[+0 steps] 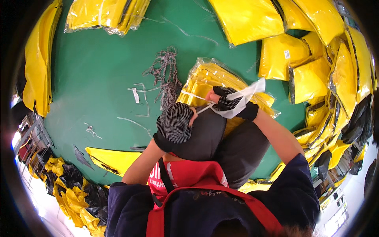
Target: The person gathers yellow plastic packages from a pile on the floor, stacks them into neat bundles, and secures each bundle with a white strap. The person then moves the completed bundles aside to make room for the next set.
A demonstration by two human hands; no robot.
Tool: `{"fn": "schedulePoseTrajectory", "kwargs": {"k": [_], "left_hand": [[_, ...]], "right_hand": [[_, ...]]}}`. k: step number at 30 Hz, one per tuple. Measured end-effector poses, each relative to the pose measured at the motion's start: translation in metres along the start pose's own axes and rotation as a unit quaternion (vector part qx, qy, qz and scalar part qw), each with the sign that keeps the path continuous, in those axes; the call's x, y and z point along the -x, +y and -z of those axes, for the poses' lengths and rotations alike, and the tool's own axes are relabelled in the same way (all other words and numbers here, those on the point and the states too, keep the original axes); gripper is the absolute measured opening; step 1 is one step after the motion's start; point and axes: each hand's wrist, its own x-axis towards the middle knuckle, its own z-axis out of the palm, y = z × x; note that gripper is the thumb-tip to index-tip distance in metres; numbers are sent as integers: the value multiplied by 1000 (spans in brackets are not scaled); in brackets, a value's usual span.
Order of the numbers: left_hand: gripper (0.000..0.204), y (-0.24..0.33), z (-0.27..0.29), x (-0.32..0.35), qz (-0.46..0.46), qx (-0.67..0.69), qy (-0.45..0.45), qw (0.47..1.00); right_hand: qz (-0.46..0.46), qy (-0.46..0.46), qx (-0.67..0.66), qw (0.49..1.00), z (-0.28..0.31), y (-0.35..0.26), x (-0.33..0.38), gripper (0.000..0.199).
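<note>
A: Entry, head view. Where is the left hand [175,123]?

B: In a dark striped knit glove, curled into a closed fist over the person's raised knees in dark grey trousers [221,142]. A thin white plastic strap [192,96] runs into the fist from above; the fingers are clamped on it.

A: And the right hand [231,103]?

B: Dark dotted fingerless glove, just right of the left fist, the two hands nearly touching. Its fingers are closed on the other run of the same strap, with the loose wide end of the strap sticking up and right past the wrist.

A: Where does the strap go relative to the grip?

B: It loops out to the left and over the clear-wrapped bundle of folded yellow bags [211,79], which lies on the green table [102,71] directly beyond both hands, touching the knees. The strap lies taut across the bundle's near end, then returns to the hands.

A: Surroundings?

B: A tangle of grey cord [167,75] left of the bundle, white strap offcuts [138,96] near it. More yellow packs [308,75] stacked at right and along the top edge. One flat yellow bag [112,160] under the left forearm. The person wears a red apron over a dark blue top.
</note>
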Motion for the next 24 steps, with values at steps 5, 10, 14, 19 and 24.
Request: {"fn": "schedulePoseTrajectory", "kwargs": {"k": [5,10,14,19,24], "left_hand": [[13,0,-11,-8,-13,203,47,978],[49,-15,-15,-33,147,213,-23,966],[51,-20,-29,-27,257,314,-106,908],[44,-9,-35,-29,264,506,-88,816],[34,11,-27,-28,244,506,-41,826]], "right_hand": [[44,-72,99,991,8,-16,21,18],[188,133,330,916,-12,-5,25,11],[314,132,495,799,-30,-24,30,20],[395,110,552,726,-29,-21,38,29],[437,92,506,738,-24,-8,32,26]]}}
